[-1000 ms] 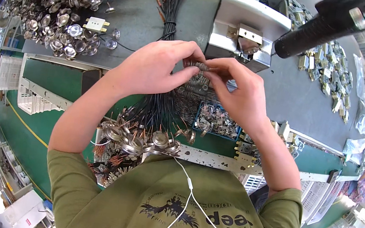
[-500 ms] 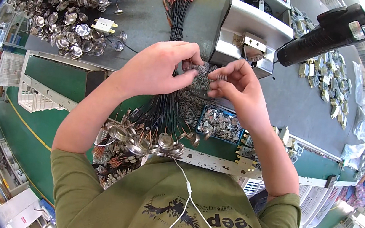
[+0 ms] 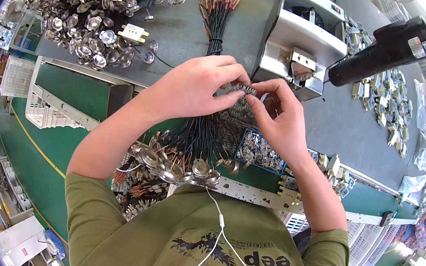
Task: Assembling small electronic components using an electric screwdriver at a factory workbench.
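Between my fingertips is a small metal coil spring, stretched from hand to hand. My left hand pinches its left end between thumb and fingers. On the other end, my right hand closes with thumb and forefinger. Below the hands lies a heap of loose springs, partly hidden by them. Under my left hand runs a tied bundle of black wires with reddish-brown tips at the far end. Round metal caps sit at its near end.
A metal bench machine stands beyond my right hand, with a black cylindrical tool beside it. A blue tray holds small metal parts. Capped wires pile up at far left; switch-like parts lie at right.
Both hands have drawn closer together, and the spring now shows clearly between their fingertips. The whole view has shifted slightly, moving the bench things rightward in the picture.
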The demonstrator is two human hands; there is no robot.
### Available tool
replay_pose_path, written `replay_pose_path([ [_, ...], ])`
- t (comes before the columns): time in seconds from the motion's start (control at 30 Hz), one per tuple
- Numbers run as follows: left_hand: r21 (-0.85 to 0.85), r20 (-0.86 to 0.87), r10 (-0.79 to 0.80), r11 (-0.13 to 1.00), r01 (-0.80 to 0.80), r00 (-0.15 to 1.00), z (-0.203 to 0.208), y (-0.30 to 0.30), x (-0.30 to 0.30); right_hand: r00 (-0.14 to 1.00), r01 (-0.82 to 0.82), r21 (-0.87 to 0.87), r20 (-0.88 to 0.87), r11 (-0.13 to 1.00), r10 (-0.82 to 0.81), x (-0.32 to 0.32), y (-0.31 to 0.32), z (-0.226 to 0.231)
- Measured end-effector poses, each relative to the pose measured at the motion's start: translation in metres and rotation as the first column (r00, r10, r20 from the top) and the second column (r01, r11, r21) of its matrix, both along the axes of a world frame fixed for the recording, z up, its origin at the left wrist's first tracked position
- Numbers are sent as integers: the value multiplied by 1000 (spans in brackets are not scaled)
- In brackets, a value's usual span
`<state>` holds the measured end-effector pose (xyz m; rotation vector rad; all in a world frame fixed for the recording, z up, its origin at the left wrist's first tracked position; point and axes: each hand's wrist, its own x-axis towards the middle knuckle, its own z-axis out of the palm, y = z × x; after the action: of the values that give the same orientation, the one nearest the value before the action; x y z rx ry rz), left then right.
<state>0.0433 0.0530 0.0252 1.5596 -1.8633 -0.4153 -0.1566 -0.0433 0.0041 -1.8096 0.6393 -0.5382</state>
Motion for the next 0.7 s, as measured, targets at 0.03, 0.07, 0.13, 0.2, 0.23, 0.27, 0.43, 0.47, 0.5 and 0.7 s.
replay_pose_path([
  [0.03,-2,16,-3,1000,3,1000,0,1,-1,1000,-5,-103,3,995,5,1,2,3],
  [0.07,0,12,-5,1000,5,1000,0,0,0,1000,-3,-101,-1,995,3,2,1,3],
  [0.13,-13,25,1,1000,-1,1000,0,-1,1,1000,12,-183,-2,983,-13,4,-1,3],
  [0.2,-12,29,1,1000,0,1000,2,-2,2,1000,20,-101,-17,995,-22,5,0,4],
  [0.23,-12,36,4,1000,-3,999,2,-3,2,999,27,-18,-28,999,-28,5,-1,5],
  [0.27,-10,36,3,1000,-3,999,2,-3,2,999,28,-17,-28,999,-28,5,-1,4],
  [0.43,-125,117,-17,992,31,993,5,-4,1,999,-27,185,-36,982,34,4,-6,0],
  [0.47,-129,131,-16,991,33,991,5,-5,3,999,-29,180,-22,983,34,5,-9,-2],
  [0.5,-154,144,-24,987,46,989,5,-5,2,997,-64,314,-20,947,75,4,-11,-4],
  [0.7,-279,206,-41,955,99,978,-3,-3,-2,997,-75,720,71,690,35,1,-12,-9],
])
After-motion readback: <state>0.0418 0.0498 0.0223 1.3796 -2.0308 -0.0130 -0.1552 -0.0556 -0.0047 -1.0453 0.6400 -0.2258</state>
